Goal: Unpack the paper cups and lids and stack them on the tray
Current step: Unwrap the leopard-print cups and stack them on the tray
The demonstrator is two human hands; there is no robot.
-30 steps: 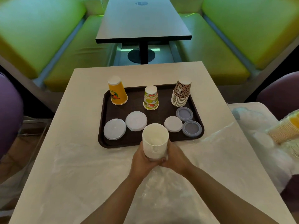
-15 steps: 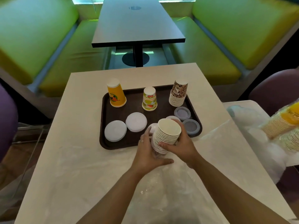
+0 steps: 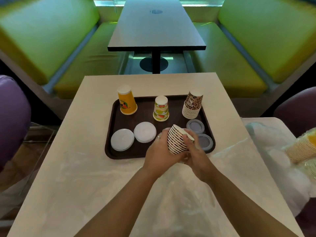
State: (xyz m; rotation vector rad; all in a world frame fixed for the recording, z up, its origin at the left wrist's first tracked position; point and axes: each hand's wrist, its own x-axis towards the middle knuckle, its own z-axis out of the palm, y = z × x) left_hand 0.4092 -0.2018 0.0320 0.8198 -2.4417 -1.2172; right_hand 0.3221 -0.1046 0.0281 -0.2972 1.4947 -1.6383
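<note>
A stack of white paper cups (image 3: 176, 141) is tipped with its mouth to the right above the front of the brown tray (image 3: 119, 154). My left hand (image 3: 160, 151) grips its left side and my right hand (image 3: 195, 154) grips its right side and rim. On the tray stand an upside-down yellow cup stack (image 3: 127, 102), a fruit-print cup stack (image 3: 161, 108) and a leopard-print cup stack (image 3: 192, 105). Two white lids (image 3: 122, 139) (image 3: 145, 132) lie front left, two grey lids (image 3: 195, 126) (image 3: 205, 141) lie right. My hands hide the tray's front middle.
Clear plastic wrapping (image 3: 171, 194) is spread over the near part of the beige table (image 3: 77, 134). A side table (image 3: 273, 134) at right holds more plastic and wrapped cup stacks (image 3: 302, 147). A dark table (image 3: 156, 28) and green benches lie beyond.
The white cup stack went from upright with its mouth up to tipped sideways, and moved forward over the tray's front. Both hands moved with it.
</note>
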